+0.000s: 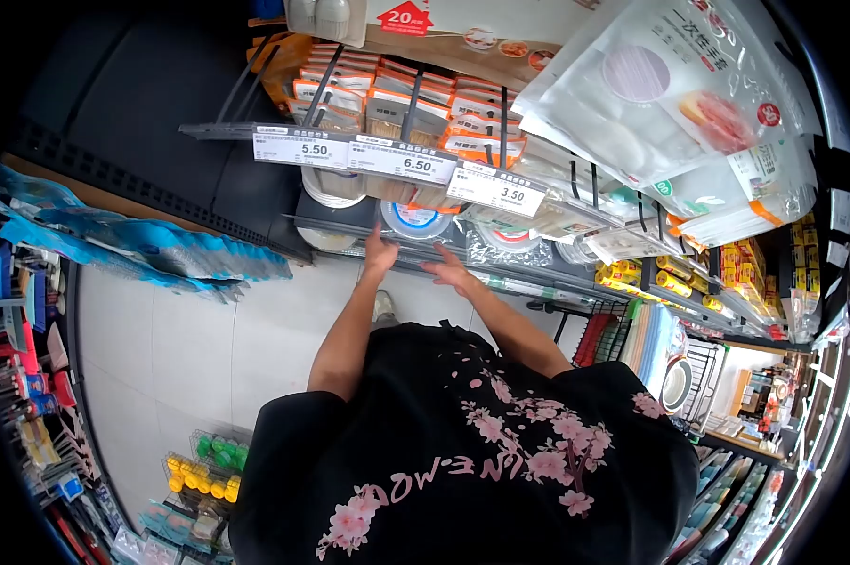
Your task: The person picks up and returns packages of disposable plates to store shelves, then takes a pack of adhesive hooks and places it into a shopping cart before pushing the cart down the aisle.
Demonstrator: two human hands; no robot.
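Note:
My left hand (380, 254) reaches to the front edge of the lower shelf, beside a clear-wrapped pack of round items with a blue ring (415, 221). Its fingers are partly hidden at the shelf edge, so I cannot tell whether they grip the pack. A little to the right, my right hand (450, 270) is open, with fingers stretched toward the same shelf edge. Another wrapped round pack with a red ring (510, 237) lies to the right of the blue one. White round plates (331, 188) are stacked on the left.
Price tags (401, 162) hang on a rail above my hands, below orange-topped packets (411, 99) on hooks. Large glove bags (665, 94) jut out at upper right. Blue packages (133, 240) stick out on the left. A wire basket (618, 330) stands at right.

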